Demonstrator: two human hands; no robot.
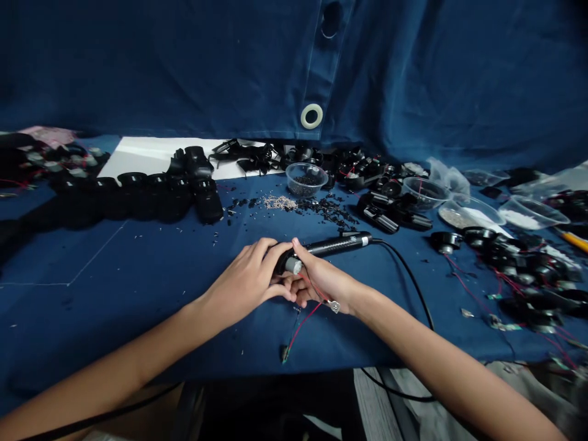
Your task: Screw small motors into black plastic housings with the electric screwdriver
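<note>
Both of my hands close around a small black part with a silver motor (pixel 293 265), held just above the blue cloth. My left hand (pixel 245 275) wraps its far and left side, thumb bent underneath. My right hand (pixel 324 275) grips it from the right, with its thumb on top. Red wires (pixel 303 321) run from the motor; one ends in a small metal tab (pixel 334 305) by my right wrist, another hangs to a small green-edged piece (pixel 285 353). Just beyond my hands lies a black electric screwdriver (pixel 340 244) with a cord. My fingers hide most of the held part.
Loose screws (pixel 280 203) and black bits lie behind my hands near a clear bowl (pixel 307 181). Black housings (pixel 156 196) line the left. Wired motor parts (pixel 519 263) and clear plastic trays (pixel 533 213) crowd the right. A blue curtain (pixel 206 67) hangs behind.
</note>
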